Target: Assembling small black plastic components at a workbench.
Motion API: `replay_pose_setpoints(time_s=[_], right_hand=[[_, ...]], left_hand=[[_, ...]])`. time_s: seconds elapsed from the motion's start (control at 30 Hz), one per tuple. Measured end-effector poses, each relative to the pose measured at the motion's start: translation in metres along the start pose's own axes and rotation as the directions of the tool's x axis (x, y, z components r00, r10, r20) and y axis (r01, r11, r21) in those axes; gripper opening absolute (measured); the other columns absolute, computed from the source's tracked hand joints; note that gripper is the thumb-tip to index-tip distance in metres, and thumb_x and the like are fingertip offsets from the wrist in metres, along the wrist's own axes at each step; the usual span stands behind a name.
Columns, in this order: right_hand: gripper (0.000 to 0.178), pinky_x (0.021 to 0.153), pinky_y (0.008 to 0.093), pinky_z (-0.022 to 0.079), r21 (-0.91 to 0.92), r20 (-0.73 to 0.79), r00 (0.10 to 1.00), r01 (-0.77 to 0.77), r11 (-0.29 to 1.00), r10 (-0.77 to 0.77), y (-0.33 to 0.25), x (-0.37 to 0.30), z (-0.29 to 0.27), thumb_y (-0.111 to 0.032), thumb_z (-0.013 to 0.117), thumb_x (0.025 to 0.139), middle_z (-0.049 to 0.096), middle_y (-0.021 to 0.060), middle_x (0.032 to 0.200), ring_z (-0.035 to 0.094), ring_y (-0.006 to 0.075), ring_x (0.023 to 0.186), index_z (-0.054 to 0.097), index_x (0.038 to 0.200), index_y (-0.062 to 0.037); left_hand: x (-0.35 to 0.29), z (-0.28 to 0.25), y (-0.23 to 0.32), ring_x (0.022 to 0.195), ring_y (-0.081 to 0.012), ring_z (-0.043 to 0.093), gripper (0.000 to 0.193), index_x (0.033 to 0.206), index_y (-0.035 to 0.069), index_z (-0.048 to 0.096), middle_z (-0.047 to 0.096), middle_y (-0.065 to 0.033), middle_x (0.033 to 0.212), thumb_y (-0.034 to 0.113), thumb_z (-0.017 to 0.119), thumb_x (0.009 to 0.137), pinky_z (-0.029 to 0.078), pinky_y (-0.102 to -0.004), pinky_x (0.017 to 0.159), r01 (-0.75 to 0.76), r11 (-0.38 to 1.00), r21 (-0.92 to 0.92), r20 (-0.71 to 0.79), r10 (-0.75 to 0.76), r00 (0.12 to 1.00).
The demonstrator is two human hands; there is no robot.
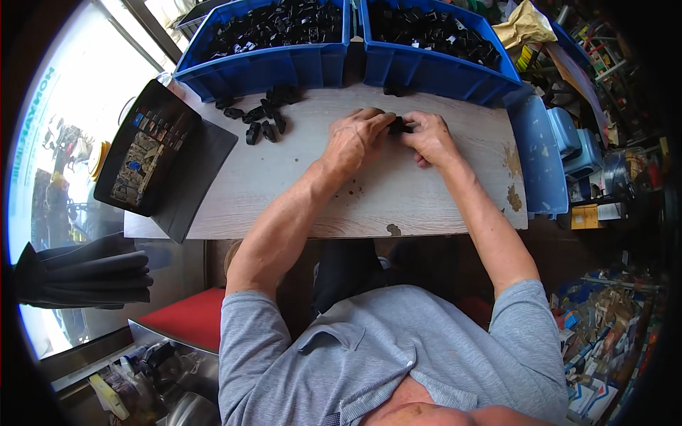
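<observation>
Left hand (361, 135) and right hand (428, 136) pinch black part (398, 126), near side of right bin (440, 71). Part small, mostly hidden by hands. Too loose pinch could let it slip, drop on tabletop (398, 202).

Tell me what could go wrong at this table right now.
The small black part between the left hand and right hand might slip free. The tablet stands at the left edge of the table, so a bump could knock it off. Loose black pieces lie near the left blue bin and might get mixed with those inside.
</observation>
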State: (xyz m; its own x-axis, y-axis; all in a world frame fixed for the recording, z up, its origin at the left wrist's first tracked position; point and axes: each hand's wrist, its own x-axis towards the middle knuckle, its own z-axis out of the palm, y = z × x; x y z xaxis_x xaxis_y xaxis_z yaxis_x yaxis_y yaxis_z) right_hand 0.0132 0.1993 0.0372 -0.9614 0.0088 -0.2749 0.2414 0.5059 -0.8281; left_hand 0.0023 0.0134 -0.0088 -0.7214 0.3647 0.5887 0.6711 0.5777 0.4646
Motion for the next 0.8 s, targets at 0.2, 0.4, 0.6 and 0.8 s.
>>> replay_pose_setpoints(time_s=[0.2, 0.4, 0.6, 0.8], right_hand=[[0.029, 0.038, 0.0285, 0.047, -0.019, 0.010, 1.000, 0.019, 1.000, -0.019, 0.005, 0.002, -0.002, -0.012, 0.070, 0.081, 0.061, 0.0033, 0.063, 0.054, 0.0111, 0.044, 0.070, 0.109, -0.0067], [0.026, 0.038, 0.0275, 0.045, 0.036, 0.021, 0.999, 0.028, 0.999, -0.029, 0.004, -0.002, -0.002, -0.012, 0.071, 0.080, 0.061, 0.0025, 0.063, 0.053, 0.0103, 0.044, 0.070, 0.105, -0.0056], [0.028, 0.038, 0.0250, 0.040, 0.055, 0.037, 0.998, 0.045, 0.997, -0.048, 0.003, -0.005, -0.004, -0.011, 0.072, 0.080, 0.055, -0.0012, 0.062, 0.046, 0.0078, 0.042, 0.068, 0.107, -0.0054], [0.030, 0.038, 0.0261, 0.045, 0.051, 0.033, 0.998, 0.049, 0.997, -0.051, 0.003, -0.003, -0.004, -0.010, 0.074, 0.078, 0.063, 0.0033, 0.064, 0.054, 0.0095, 0.044, 0.071, 0.106, -0.0033]], left_hand=[[0.004, -0.003, 0.011, 0.097, -0.0312, 0.069, 0.033, 0.117, 0.010, 0.070, 0.071, -0.0092, 0.110, 0.003, 0.065, 0.085, 0.058, -0.0405, 0.080, -0.048, 0.998, 0.029, 0.084, 0.046, 0.995], [0.007, -0.005, 0.011, 0.097, -0.0311, 0.069, 0.034, 0.120, 0.010, 0.069, 0.071, -0.0096, 0.112, 0.002, 0.064, 0.087, 0.058, -0.0399, 0.082, -0.137, 0.991, -0.013, 0.098, 0.137, 0.986], [0.007, -0.001, 0.005, 0.095, -0.0307, 0.069, 0.032, 0.120, 0.010, 0.069, 0.072, -0.0093, 0.109, 0.004, 0.066, 0.089, 0.057, -0.0395, 0.082, -0.131, 0.989, -0.063, 0.106, 0.137, 0.985], [0.007, 0.002, 0.001, 0.094, -0.0306, 0.068, 0.029, 0.116, 0.006, 0.069, 0.073, -0.0106, 0.107, 0.005, 0.068, 0.087, 0.056, -0.0393, 0.083, -0.121, 0.983, -0.135, 0.069, 0.131, 0.989]])
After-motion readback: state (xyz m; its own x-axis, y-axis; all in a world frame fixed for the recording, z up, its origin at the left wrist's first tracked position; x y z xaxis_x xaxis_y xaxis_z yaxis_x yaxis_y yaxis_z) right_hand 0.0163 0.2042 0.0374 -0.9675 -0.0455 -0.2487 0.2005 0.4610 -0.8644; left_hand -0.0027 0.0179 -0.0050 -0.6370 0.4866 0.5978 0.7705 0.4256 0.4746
